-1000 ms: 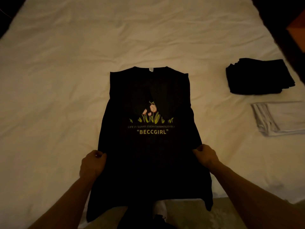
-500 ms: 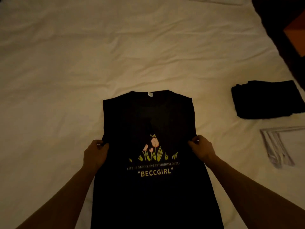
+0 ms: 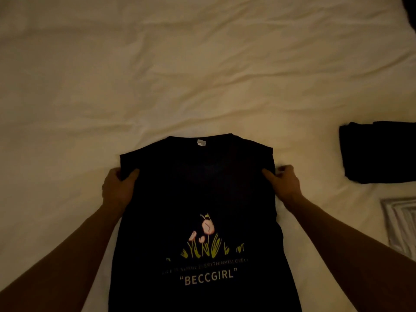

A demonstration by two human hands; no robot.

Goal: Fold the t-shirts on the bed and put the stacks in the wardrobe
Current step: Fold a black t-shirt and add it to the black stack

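Now your left hand pinches the black t-shirt at its left edge just below the shoulder, and your right hand pinches the right edge, both grips tight on the fabric. The shirt lies print-up on the bed, at six o'clock. A dark folded stack sits at three o'clock, a pale folded stack at four.

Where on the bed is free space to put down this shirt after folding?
Bare sheet lies beyond the black t-shirt collar and left of the left hand. The right is crowded: a black folded stack and a pale stack beyond the right hand.
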